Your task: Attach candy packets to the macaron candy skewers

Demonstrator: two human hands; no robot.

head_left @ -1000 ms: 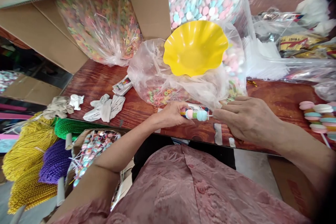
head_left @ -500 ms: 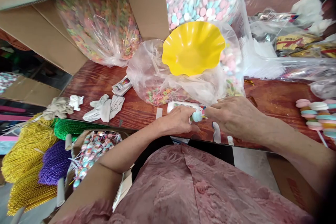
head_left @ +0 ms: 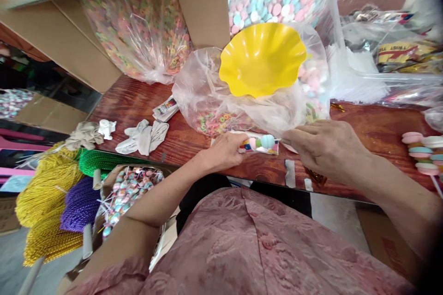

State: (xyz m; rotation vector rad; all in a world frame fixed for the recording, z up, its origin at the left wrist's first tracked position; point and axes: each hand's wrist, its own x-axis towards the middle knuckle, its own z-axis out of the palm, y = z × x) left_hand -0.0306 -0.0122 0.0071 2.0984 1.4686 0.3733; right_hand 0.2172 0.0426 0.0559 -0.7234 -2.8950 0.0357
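Head view: a candy stick (head_left: 260, 142) was pinched at both ends, the left hand (head_left: 223, 153) with fingers closed on its 9 o'clock end and the right hand (head_left: 325, 147) on its 3 o'clock tip, apparently to hold it level just above the bench (head_left: 363, 129), at 6 o'clock from the yellow bowl (head_left: 263, 57).

At the near edge of the table (head_left: 363, 124), the left hand (head_left: 224, 152) and right hand (head_left: 325, 150) pinch a candy skewer (head_left: 261, 142) by its ends, just in front of a yellow bowl (head_left: 263, 57) resting on plastic bags (head_left: 204, 92).
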